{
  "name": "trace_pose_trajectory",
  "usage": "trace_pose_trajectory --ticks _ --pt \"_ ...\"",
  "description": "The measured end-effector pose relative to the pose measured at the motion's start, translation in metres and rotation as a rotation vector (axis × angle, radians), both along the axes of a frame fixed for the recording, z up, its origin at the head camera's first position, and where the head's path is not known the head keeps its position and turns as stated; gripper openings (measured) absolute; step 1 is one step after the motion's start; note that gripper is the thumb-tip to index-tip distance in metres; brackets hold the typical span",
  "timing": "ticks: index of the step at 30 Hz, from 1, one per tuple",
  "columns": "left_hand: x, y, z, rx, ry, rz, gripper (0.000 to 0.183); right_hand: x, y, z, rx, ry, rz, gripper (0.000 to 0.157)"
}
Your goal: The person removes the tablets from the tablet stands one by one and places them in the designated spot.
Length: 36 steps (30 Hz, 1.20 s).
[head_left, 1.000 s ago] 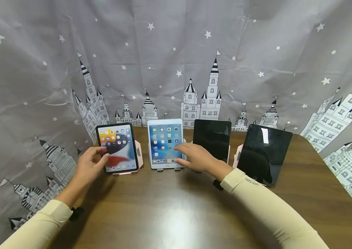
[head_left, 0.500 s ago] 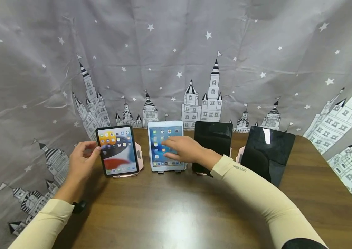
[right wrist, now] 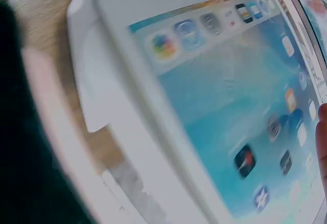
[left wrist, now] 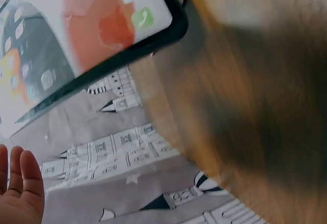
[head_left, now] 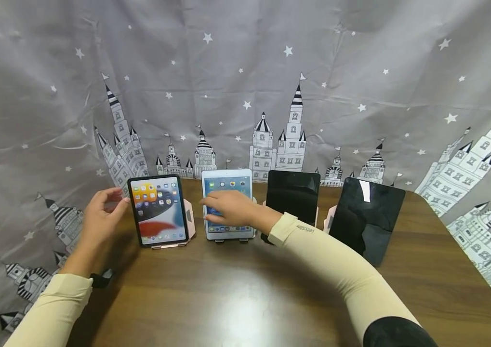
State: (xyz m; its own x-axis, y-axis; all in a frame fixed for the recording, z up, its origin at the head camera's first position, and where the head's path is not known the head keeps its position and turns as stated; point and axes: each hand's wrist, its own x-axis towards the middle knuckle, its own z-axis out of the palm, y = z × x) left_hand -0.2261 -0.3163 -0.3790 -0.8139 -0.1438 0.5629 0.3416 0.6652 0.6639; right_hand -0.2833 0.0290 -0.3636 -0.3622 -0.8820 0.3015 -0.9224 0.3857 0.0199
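Observation:
A black-framed tablet (head_left: 158, 209) with a lit home screen stands on a pink stand (head_left: 190, 218). Beside its left edge is my left hand (head_left: 98, 219), fingers loosely bent and thumb tip close to the frame. The left wrist view shows those fingers (left wrist: 23, 175) apart from the tablet. To the right stands a white tablet (head_left: 230, 179), lit on a blue home screen. My right hand (head_left: 233, 208) reaches across its front with extended fingers, covering part of the display. In the right wrist view only a bit of fingertip (right wrist: 322, 127) shows at the tablet's edge; contact is unclear.
Further right, a dark-screened tablet (head_left: 294, 193) and a larger dark tablet (head_left: 368, 217) lean on pink stands. All stand on a brown wooden table (head_left: 210, 284). A grey curtain (head_left: 219, 82) printed with castles and stars hangs behind and along the left.
My right hand has moved left across the white tablet's screen, toward its left edge. My left hand has drawn left, from in front of the black-framed tablet to beside it.

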Motion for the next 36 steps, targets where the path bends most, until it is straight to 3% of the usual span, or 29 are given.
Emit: trace_pose_trajectory --ticks 7,13,22,28,36 --pt "0.001 -0.011 0.002 -0.051 -0.038 -0.023 0.037 -0.003 -0.018 -0.003 -0.029 -0.034 -0.035 0.038" --pt "0.003 -0.017 0.004 -0.085 -0.070 -0.003 0.039 -0.005 -0.041 -0.005 -0.027 -0.048 -0.045 0.039" --pt "-0.008 -0.004 0.006 -0.073 -0.101 -0.044 0.040 -0.008 -0.051 -0.004 -0.040 -0.109 -0.135 0.042" --pt "-0.011 -0.001 0.006 -0.056 -0.123 -0.022 0.039 -0.011 -0.060 -0.006 -0.112 -0.122 -0.138 0.041" --pt "-0.013 0.007 0.002 -0.022 -0.109 -0.018 0.037 -0.014 -0.066 -0.006 -0.164 -0.188 -0.208 0.039"
